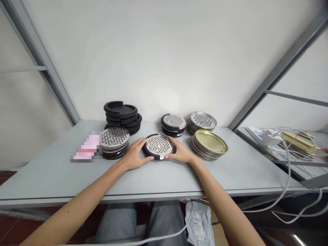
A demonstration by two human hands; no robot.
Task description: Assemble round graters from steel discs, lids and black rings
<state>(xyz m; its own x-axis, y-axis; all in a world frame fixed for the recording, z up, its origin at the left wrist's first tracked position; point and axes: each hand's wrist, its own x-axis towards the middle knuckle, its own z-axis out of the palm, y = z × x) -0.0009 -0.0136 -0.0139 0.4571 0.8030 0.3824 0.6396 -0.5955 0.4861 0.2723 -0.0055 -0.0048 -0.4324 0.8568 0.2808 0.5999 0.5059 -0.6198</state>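
A round metal grater plate [159,146] in a black rim lies flat on the table in front of me. My left hand [135,155] holds its left edge, thumb at the front and fingers curled round the side. On the opposite edge, my right hand [178,151] grips it the same way. Close beside my left hand stands a stack of grater discs [115,136], the top one with raised teeth. To the right of my right hand is a pile of gold-coloured round lids [210,140].
Black rings and bases [121,116] are stacked at the back left. Behind the hands stand rimmed graters [174,122] and slotted metal discs [203,120]. A blurred pink item [88,147] lies left. White cables [288,164] hang at the right, near a shelf post [276,61].
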